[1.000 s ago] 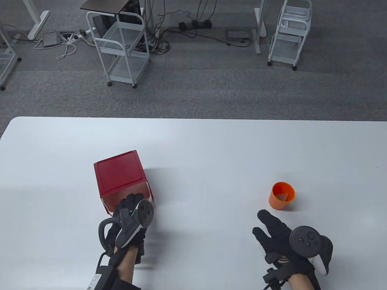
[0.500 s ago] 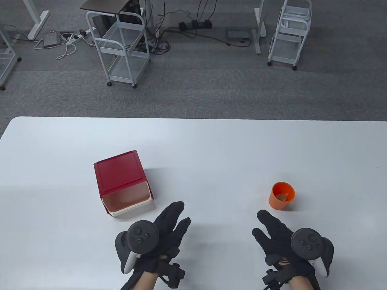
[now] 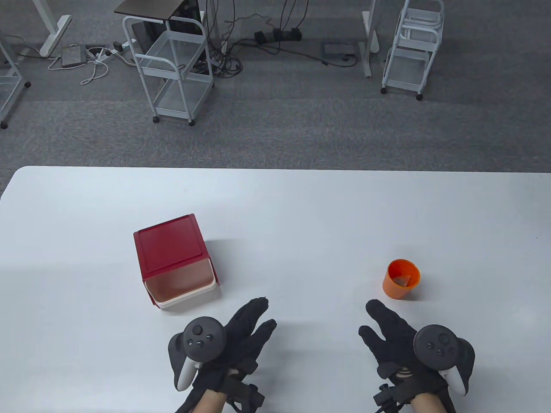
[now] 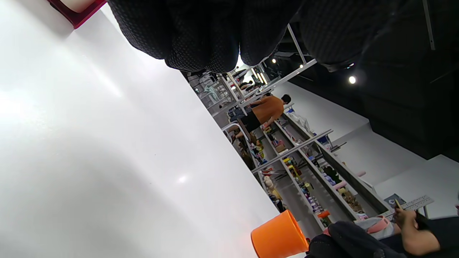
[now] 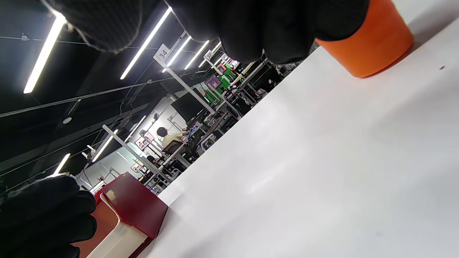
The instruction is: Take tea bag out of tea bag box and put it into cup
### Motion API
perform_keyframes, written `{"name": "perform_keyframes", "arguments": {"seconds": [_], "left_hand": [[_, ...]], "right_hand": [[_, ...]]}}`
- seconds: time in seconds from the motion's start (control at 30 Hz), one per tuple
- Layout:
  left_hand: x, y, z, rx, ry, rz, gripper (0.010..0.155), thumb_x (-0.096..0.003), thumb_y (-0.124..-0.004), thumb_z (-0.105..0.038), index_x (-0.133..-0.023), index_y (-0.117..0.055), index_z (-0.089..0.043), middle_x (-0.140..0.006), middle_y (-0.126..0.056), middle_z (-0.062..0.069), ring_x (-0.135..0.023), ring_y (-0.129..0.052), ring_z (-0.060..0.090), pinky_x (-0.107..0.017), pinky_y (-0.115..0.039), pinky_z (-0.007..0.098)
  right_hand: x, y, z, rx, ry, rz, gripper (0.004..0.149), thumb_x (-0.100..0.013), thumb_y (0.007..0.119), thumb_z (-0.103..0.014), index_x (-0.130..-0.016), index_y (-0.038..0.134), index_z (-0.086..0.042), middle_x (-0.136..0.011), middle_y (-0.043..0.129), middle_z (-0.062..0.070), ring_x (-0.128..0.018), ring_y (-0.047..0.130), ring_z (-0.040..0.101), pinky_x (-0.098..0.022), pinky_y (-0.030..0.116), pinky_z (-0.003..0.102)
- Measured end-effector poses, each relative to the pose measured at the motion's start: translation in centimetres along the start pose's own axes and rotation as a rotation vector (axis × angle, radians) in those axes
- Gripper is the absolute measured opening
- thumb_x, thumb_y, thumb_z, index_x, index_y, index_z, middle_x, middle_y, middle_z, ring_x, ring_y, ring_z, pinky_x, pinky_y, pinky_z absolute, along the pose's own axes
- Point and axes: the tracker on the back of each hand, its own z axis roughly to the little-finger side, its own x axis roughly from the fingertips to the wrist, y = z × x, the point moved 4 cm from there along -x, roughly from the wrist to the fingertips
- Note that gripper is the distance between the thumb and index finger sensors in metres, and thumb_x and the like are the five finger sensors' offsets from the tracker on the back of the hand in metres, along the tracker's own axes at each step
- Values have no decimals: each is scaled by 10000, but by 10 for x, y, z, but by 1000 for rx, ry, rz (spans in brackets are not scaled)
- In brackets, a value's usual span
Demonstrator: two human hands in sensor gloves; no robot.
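Observation:
The red tea bag box [image 3: 172, 254] stands left of centre, its cream front flap [image 3: 183, 286] tipped open toward me; it also shows in the right wrist view [image 5: 132, 211]. The orange cup [image 3: 401, 278] stands at the right with a tea bag [image 3: 402, 281] inside; the cup also shows in the left wrist view [image 4: 279, 236] and the right wrist view [image 5: 369, 43]. My left hand [image 3: 252, 322] rests flat and empty on the table, right of the box. My right hand [image 3: 381, 325] rests flat and empty just in front of the cup.
The white table [image 3: 301, 206] spreads wide behind the box and cup. Beyond its far edge, white wire carts [image 3: 172, 64] and cables stand on the grey carpet.
My left hand has come out of the box's open front and moved right, and now lies flat on the table. The right hand, box and cup have not moved.

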Motion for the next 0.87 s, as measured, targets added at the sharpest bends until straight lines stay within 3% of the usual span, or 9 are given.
{"name": "perform_keyframes", "arguments": {"seconds": [0.87], "left_hand": [[-1, 0, 5, -5, 20, 14, 652, -502, -679, -573, -1082, -661, -275, -1163, -700, 56, -1025, -749, 312, -749, -673, 428]], "right_hand": [[0, 4, 1, 13, 6, -15, 666, -469, 750, -512, -993, 595, -132, -1011, 684, 212, -841, 728, 513, -632, 640, 590]]}}
